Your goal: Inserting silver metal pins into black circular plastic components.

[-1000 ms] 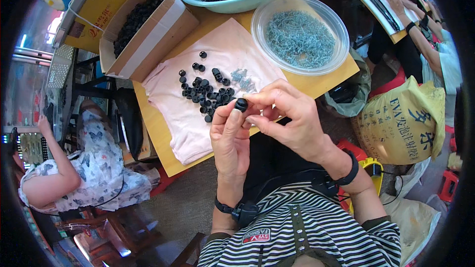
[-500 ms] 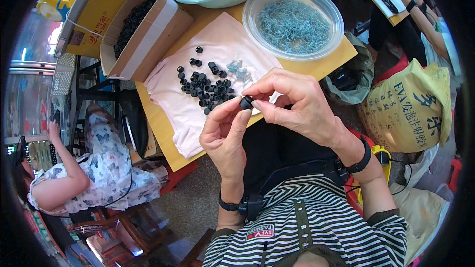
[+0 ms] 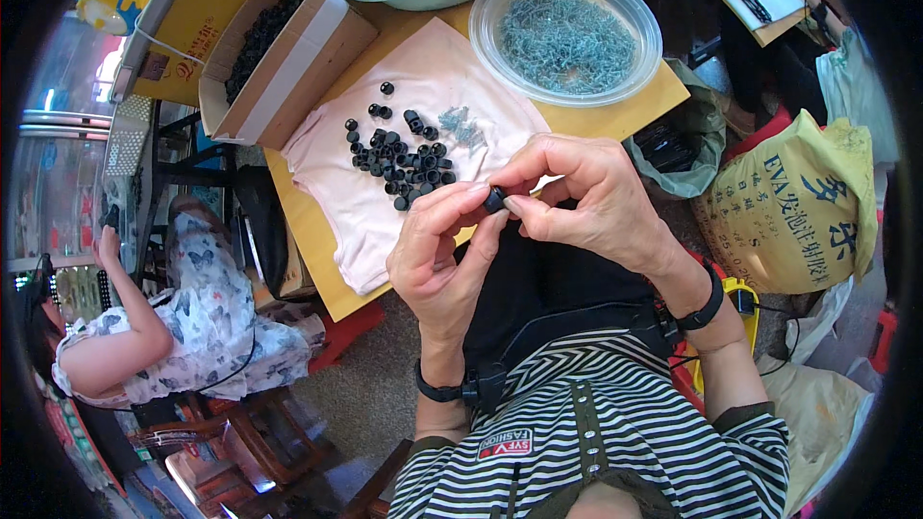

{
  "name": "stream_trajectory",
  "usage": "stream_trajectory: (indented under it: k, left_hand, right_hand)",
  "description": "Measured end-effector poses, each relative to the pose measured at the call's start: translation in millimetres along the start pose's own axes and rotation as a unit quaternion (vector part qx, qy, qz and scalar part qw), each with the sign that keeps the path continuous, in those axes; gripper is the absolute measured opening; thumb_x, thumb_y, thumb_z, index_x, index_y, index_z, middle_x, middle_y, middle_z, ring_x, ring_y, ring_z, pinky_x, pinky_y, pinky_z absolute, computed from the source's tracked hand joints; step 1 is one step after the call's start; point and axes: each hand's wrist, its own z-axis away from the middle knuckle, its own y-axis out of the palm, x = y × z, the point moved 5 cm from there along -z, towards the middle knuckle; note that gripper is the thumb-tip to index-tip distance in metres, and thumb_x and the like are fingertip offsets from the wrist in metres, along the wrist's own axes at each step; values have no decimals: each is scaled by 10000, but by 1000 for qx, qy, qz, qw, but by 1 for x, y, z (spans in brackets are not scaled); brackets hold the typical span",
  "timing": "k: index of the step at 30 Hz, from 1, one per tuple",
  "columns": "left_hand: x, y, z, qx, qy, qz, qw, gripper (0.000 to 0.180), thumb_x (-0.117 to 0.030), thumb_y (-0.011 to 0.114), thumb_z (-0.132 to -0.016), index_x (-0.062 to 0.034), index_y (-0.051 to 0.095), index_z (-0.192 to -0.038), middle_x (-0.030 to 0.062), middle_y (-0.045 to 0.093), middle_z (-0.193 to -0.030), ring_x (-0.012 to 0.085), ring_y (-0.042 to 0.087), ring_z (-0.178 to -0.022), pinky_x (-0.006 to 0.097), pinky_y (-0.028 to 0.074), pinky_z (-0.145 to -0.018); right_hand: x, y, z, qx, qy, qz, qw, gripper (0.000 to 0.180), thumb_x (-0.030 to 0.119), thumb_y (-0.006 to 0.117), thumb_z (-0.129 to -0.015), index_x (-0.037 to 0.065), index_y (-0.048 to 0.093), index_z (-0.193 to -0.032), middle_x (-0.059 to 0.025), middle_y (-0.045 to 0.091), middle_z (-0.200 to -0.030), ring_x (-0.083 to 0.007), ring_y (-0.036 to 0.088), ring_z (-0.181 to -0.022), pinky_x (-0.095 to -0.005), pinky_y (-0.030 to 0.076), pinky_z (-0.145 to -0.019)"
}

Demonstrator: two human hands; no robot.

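Small black cap (image 3: 494,199) pinched between fingertips of left hand (image 3: 442,259) and right hand (image 3: 591,197), held above near counter (image 3: 615,115) edge. Pile of black caps (image 3: 399,159) on pink cloth (image 3: 385,192), just beyond.

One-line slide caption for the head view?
Both hands pinch a small black cap above a pink cloth strewn with caps.

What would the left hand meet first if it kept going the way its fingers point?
Likely the right hand, just past the small black part both pinch; depth is hard to judge.
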Motion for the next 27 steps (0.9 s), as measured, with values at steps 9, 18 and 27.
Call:
stream_trajectory:
  k: [9,18,27]
  left_hand:
    - [11,7,4,-18,39,-89,995,296,113,663,-723,33,598,-1000,137,599,-999,175,609,-880,247,518,-739]
    - [38,-2,5,8,-187,180,966,263,-83,578,-880,17,494,-1107,70,582,-980,104,598,-773,229,494,-720]
    - [43,5,-1,13,-187,-16,982,370,-278,452,-965,-12,534,-722,-24,450,-615,42,388,-579,222,308,-498]
  right_hand:
    - [-20,11,4,-88,-27,41,995,133,6,597,-761,-17,581,-891,-42,602,-790,-70,575,-666,-222,501,-550]
    - [-7,13,-5,-52,-126,187,973,157,-20,620,-702,-2,572,-850,-99,556,-750,-195,586,-621,-283,480,-545]
    - [-7,26,-11,-34,-219,266,938,179,-23,621,-676,3,528,-827,-100,540,-762,-234,562,-670,-299,473,-586]
